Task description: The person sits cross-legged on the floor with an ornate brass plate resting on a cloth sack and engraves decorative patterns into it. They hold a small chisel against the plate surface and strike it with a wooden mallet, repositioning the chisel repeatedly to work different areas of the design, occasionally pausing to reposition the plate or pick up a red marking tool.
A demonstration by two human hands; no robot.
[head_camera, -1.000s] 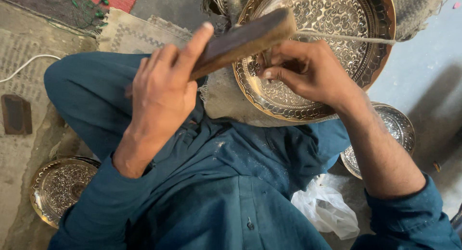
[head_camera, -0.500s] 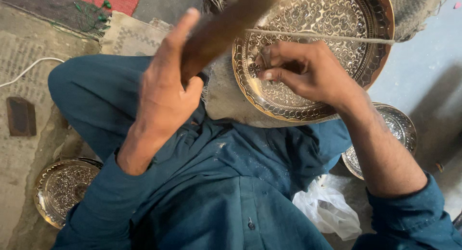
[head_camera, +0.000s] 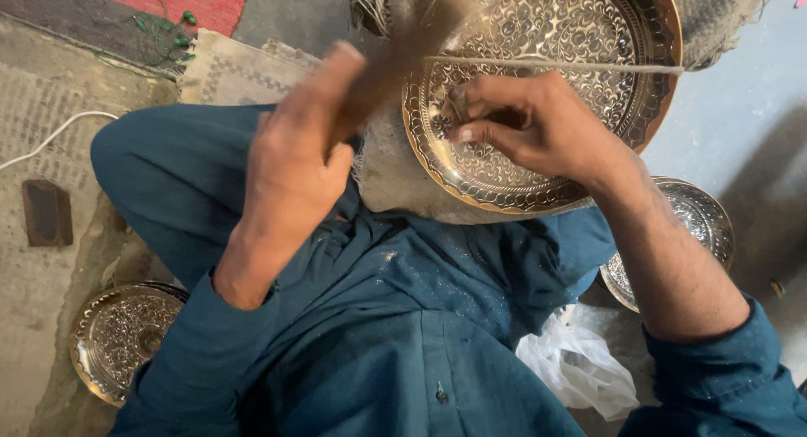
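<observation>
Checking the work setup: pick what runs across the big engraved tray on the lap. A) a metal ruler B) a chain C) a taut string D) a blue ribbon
C: a thin pale taut string stretches across the large engraved tray, just above the right hand resting on it.

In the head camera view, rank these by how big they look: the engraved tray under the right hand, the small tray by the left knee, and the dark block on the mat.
1. Engraved tray, largest.
2. Small tray, partly hidden by the sleeve.
3. Dark block, smallest.
The big tray sits nearer the camera, which exaggerates its lead.
</observation>
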